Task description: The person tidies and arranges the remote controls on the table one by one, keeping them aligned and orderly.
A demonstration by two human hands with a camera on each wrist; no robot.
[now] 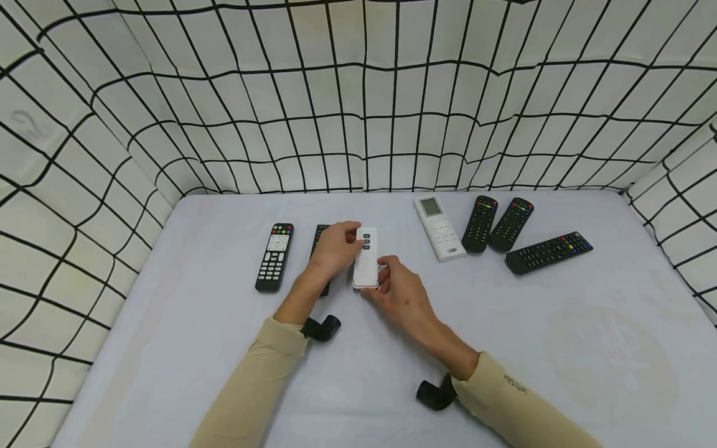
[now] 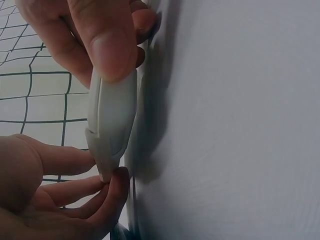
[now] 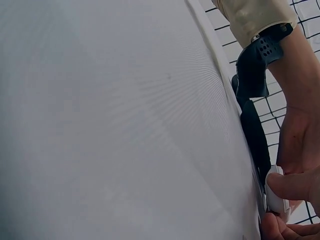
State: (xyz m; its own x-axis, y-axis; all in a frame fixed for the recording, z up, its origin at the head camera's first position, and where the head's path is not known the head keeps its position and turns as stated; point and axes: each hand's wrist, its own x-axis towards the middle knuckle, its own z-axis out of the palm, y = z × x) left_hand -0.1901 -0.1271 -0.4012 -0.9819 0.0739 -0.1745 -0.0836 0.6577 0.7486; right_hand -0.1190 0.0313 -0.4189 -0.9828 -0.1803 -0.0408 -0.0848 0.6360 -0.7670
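Note:
Between both hands is a slim white remote control [image 1: 366, 261] with a few dark buttons near its far end, held close over the white table. My left hand [image 1: 335, 247] grips it by the upper left, the thumb pressed on its edge in the left wrist view. At the near end, my right hand [image 1: 406, 297] pinches the lower right corner between thumb and fingers. Seen edge-on, the remote's shell [image 2: 112, 112] shows a seam and a small step near that end. A black remote [image 1: 321, 236] lies partly hidden beneath the left hand and wrist.
Left of the hands lies a black remote with white keys [image 1: 274, 258]. To the right are a white remote with a screen [image 1: 439, 229], two small black remotes [image 1: 480, 224] side by side, and a longer black one [image 1: 549, 253]. Black netting [image 1: 364, 118] encloses the table's far side and flanks.

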